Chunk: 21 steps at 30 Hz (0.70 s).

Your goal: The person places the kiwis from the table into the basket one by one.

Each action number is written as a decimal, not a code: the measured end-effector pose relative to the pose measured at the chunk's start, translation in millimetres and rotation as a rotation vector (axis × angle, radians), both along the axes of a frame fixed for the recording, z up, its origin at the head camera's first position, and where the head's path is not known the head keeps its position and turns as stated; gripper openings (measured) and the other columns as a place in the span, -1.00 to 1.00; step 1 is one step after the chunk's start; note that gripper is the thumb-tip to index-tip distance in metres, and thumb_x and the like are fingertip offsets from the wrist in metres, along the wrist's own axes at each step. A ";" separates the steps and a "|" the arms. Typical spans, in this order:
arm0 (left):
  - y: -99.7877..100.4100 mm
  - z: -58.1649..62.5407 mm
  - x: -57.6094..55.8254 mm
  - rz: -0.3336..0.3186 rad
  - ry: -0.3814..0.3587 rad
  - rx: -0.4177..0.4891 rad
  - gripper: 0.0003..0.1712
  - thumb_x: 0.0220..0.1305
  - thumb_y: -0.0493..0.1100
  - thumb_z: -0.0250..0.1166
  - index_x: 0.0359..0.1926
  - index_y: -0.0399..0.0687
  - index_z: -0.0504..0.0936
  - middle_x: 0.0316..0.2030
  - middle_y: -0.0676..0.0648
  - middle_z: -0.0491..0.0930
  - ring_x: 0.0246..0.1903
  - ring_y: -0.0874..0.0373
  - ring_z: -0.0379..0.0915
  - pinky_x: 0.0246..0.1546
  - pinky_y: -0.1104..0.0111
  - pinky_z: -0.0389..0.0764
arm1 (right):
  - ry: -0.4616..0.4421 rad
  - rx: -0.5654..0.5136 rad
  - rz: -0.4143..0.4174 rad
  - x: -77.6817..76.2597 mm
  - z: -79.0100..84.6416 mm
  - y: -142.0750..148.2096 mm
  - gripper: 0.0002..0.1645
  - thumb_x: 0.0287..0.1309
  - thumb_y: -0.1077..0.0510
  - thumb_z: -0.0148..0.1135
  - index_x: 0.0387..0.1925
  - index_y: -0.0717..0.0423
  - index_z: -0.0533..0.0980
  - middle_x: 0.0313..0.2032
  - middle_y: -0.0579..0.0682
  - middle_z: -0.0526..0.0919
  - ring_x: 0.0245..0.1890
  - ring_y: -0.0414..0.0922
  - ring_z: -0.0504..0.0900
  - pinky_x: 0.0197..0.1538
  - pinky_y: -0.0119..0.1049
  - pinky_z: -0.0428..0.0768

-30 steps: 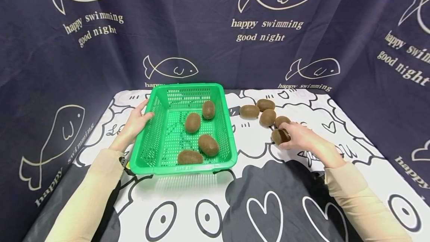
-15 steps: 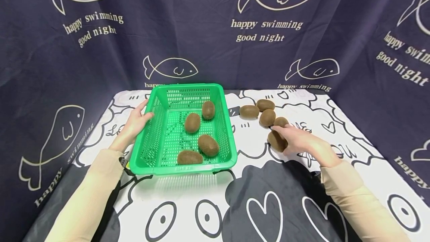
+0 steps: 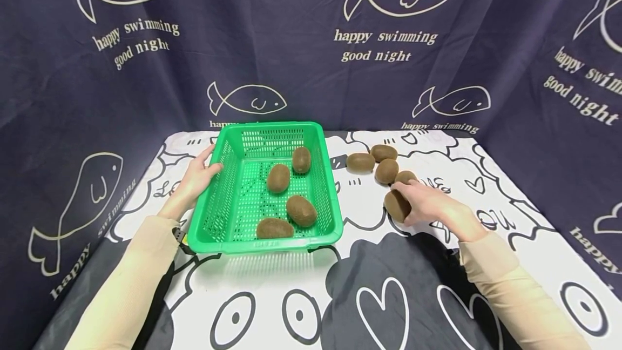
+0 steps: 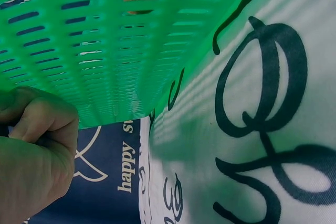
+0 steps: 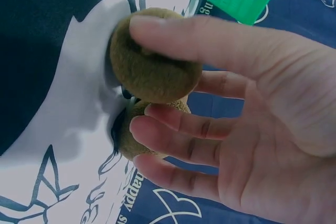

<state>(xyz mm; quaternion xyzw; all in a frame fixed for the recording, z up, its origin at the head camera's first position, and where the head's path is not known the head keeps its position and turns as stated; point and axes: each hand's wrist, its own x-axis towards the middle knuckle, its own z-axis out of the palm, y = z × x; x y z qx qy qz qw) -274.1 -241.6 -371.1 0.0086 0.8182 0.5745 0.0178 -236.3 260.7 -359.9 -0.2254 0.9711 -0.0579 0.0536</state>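
Note:
My left hand (image 3: pixel 198 176) grips the left rim of a green plastic basket (image 3: pixel 195 242), with the thumb over the inner side. The left wrist view shows the same hand (image 4: pixel 39 156) curled against the slotted basket wall (image 4: pixel 105 35). Several brown fuzzy kiwis lie inside, one kiwi (image 3: pixel 302 210) near the right wall. Right of the basket my right hand (image 3: pixel 430 203) pinches a kiwi (image 3: pixel 397 207) between thumb and index finger, low over the cloth. In the right wrist view its other fingers extend toward a second kiwi (image 5: pixel 139 135) just behind the pinched kiwi (image 5: pixel 157 74).
Beyond the right hand, a kiwi (image 3: pixel 360 162), another kiwi (image 3: pixel 387 170) and a third kiwi (image 3: pixel 384 152) lie close together on the patterned tablecloth (image 3: pixel 267 296). A dark blue curtain (image 3: pixel 301 53) with fish drawings hangs behind the table.
The right hand has shifted slightly toward me and left, and the nearest kiwi has turned and slid the same way in its pinch. Left hand and basket stay put.

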 end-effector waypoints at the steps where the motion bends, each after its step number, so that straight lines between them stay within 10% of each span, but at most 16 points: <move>1: 0.0 -0.6 -0.1 0.000 0.004 -0.006 -0.19 0.36 -0.24 -0.01 0.54 0.11 -0.13 0.13 -0.52 0.40 -0.47 0.30 0.58 -0.39 0.36 0.74 | 0.002 0.006 -0.004 -0.6 -0.3 -0.4 -0.16 -0.47 0.13 0.56 0.03 0.14 0.45 -0.25 0.15 0.51 -0.33 0.00 0.51 -0.39 -0.10 0.56; 10: 0.3 0.3 1.1 -0.006 0.009 0.004 -0.18 0.35 -0.24 -0.01 0.54 0.08 -0.14 0.11 -0.54 0.40 -0.47 0.29 0.59 -0.38 0.35 0.75 | 0.016 -0.011 0.030 -4.0 -3.5 -5.5 -0.28 -0.53 0.13 0.55 -0.18 0.23 0.44 -0.32 0.07 0.56 -0.30 0.00 0.55 -0.18 -0.04 0.59; 21: 1.1 0.5 2.5 -0.003 0.008 -0.030 -0.19 0.36 -0.23 -0.02 0.54 0.05 -0.14 0.11 -0.51 0.40 -0.48 0.29 0.57 -0.39 0.34 0.74 | 0.025 -0.059 0.101 -5.4 -6.7 -8.7 -0.12 -0.49 0.12 0.55 0.02 0.36 0.45 -0.21 0.20 0.56 -0.25 0.05 0.53 -0.14 -0.06 0.58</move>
